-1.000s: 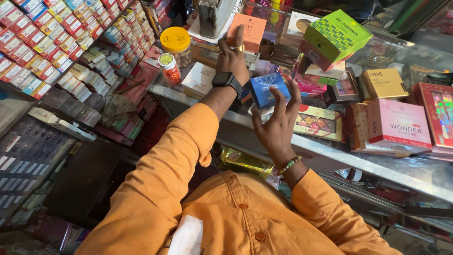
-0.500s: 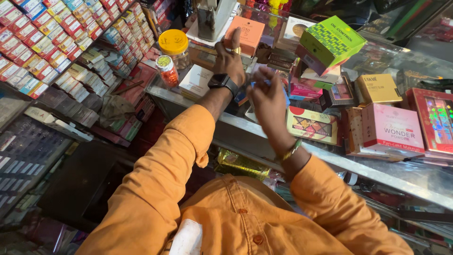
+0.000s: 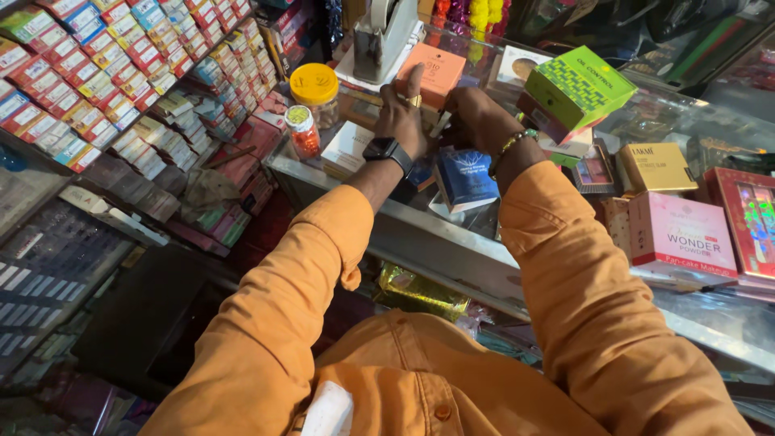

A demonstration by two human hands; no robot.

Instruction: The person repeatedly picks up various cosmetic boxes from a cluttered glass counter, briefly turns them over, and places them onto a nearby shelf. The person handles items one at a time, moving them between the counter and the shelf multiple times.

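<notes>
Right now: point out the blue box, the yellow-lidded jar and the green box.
blue box (image 3: 468, 178), head view, on its front face.
yellow-lidded jar (image 3: 314, 83), head view, on the lid's top.
green box (image 3: 583, 85), head view, on its patterned top face.

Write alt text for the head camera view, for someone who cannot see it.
A person in orange sleeves reaches both hands over a glass shop counter crowded with cosmetic boxes: the left hand, with a ring and smartwatch, touches an orange box, and the right hand is beside it, above a blue box. A green box stands nearby.
</notes>
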